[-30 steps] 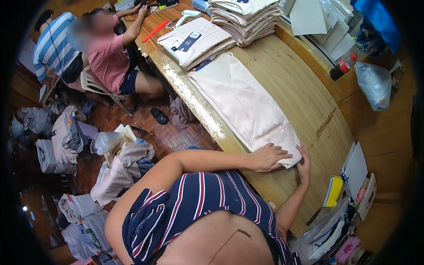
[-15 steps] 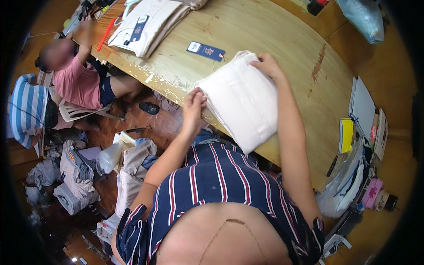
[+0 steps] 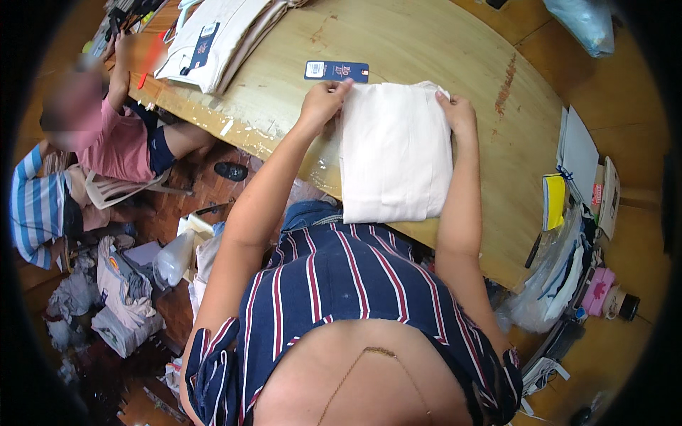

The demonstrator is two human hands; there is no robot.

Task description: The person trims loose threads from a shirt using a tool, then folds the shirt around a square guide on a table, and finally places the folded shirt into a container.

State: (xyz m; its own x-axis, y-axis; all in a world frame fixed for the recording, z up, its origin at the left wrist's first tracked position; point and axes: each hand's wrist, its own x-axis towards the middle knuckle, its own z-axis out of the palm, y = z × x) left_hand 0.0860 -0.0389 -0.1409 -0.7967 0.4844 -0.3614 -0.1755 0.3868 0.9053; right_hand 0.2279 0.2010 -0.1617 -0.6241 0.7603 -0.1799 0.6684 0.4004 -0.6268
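A folded cream garment (image 3: 396, 156) lies near the table's front edge, squared up before me, its near end close to my shirt. At its far left corner my left hand (image 3: 326, 105) is closed, thumb and fingers pinching the cloth. My right hand (image 3: 458, 115) grips the far right corner, thumb on top and the other fingers partly hidden at the side. Just beyond the left hand a dark blue hang tag (image 3: 337, 71) with a white label lies flat on the table, its near edge close to the garment.
A stack of folded cream garments (image 3: 213, 42) with a blue tag sits at the far left of the wooden table (image 3: 426, 42). Beside it a person in a pink top (image 3: 124, 145) sits on a white chair. Plastic-wrapped items (image 3: 543, 298) and a yellow packet (image 3: 553, 202) line the right side.
The garment has turned from a slant to lie straight before me. My left hand has moved from its left side up to the far left corner; my right hand has shifted slightly right.
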